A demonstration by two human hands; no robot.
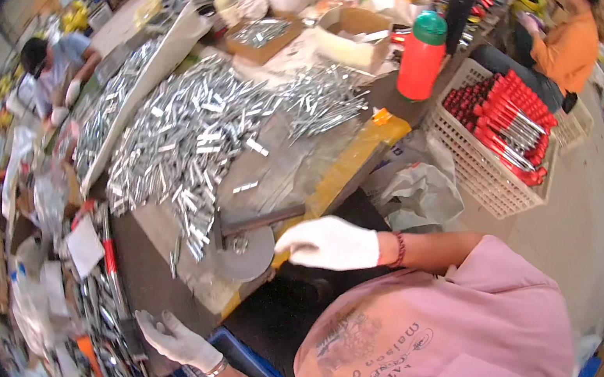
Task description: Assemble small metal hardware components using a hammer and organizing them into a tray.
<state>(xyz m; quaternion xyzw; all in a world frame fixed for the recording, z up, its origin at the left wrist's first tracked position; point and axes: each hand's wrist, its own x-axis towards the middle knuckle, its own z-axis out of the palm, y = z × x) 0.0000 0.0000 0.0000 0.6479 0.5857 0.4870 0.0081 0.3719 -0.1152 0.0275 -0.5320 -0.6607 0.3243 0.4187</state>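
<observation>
At ten o'clock, far out, a person in a light top bends over work, white gloves on. At eight o'clock, a jumble of metal hand tools fills the workbench's left end. Along its inner edge, toward nine o'clock, lies a long tool with a red section. The wearer's left hand, in a white glove, is at eight o'clock, its fingers loosely spread just beside that tool's dark lower end; I cannot tell whether they touch. A wide heap of short silvery metal pieces spreads across the bench at ten o'clock. Between seven and eight o'clock, near the centre, a flat grey disc sits by the bench edge. The gloved right hand, near six o'clock, points its fingers at the disc's right side; they are bent and close together, and whether they grip anything cannot be told. Toward two o'clock stands a red bottle with a green lid. At three o'clock, a cream lattice crate holds red-handled metal pieces. Beyond it, between two and three o'clock, sits a person in orange.
</observation>
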